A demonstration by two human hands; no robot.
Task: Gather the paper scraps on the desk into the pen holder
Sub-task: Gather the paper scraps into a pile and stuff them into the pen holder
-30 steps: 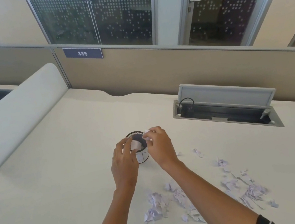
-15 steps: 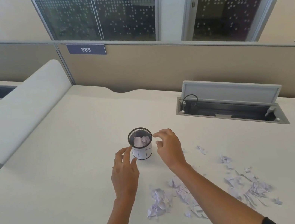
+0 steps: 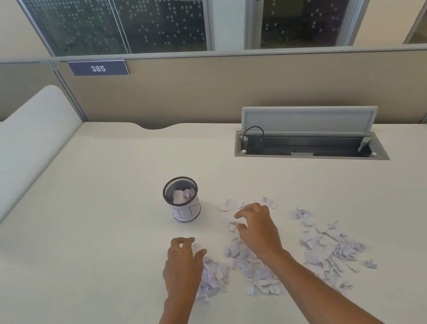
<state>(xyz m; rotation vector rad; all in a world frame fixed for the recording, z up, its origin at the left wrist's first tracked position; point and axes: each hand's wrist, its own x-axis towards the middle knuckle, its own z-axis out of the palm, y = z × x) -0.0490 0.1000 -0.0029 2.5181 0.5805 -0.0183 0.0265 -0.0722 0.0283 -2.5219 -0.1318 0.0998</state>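
Near the middle of the desk point(image 3: 78, 242) stands one mesh pen holder point(image 3: 182, 199), upright, with a few crumpled paper scraps showing inside its rim. Loose paper scraps point(image 3: 327, 250) lie nearer the person and to the holder's right in three rough heaps (too many pieces to count singly), plus a few strays closer to the holder. The left hand point(image 3: 182, 267) hovers with fingers curled and spread, empty, at the edge of the leftmost heap; the right hand point(image 3: 258, 231) is likewise spread and clawed over the middle heap, gripping nothing that I can see. Both hands sit apart from the holder, with bare desk between. Left of the holder the surface runs clear to a low white divider point(image 3: 12, 157). Behind and to the right, one cable tray point(image 3: 308, 142) is set into the desk with its lid point(image 3: 311, 121) propped up, against the tan partition point(image 3: 194, 91) bearing a "385" sign point(image 3: 98, 68).
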